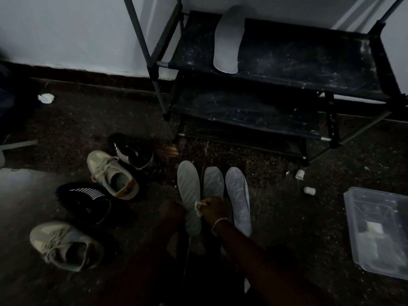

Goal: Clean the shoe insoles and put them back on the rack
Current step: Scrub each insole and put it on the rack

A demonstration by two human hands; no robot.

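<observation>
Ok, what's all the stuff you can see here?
rack: one, black, by the wall.
rack insole: one, pale grey, on a shelf.
left insole: one, pale grey, left of the other two.
middle insole: one, pale grey, floor.
right insole: one, pale grey, floor.
black shoes: two, white-striped, floor, left.
beige shoes: two, floor, left.
tub: one, clear, floor, right.
caps: two, white, floor near the tub.
paper: one, white, crumpled, floor by the wall.
cloth: one, pale yellow, in the right hand.
left hand: one, grips the left insole.
right hand: one, holds the cloth.
</observation>
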